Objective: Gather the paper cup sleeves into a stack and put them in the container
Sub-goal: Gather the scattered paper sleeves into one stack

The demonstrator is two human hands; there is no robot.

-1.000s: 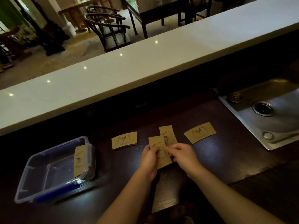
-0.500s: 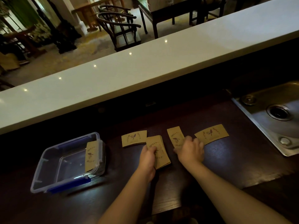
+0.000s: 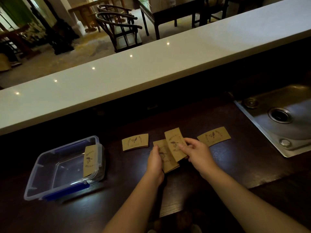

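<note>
My left hand [image 3: 155, 161] grips a small stack of brown paper cup sleeves [image 3: 166, 163] at the middle of the dark wooden counter. My right hand [image 3: 196, 151] holds one more sleeve [image 3: 174, 143] lifted over that stack, partly overlapping it. One loose sleeve [image 3: 135, 142] lies flat to the left of my hands. Another loose sleeve [image 3: 213, 136] lies flat to the right. A clear plastic container [image 3: 50, 174] with blue clips stands at the left, with one sleeve [image 3: 90, 159] leaning against its right wall.
A steel sink [image 3: 284, 118] is set into the counter at the right. A raised white bar top [image 3: 151, 64] runs along the back. The counter's front edge steps down near my right forearm.
My right hand reached to the sleeve lying right of the stack, picked it up and brought it over the stack in my left hand. The camera view shifted slightly.
</note>
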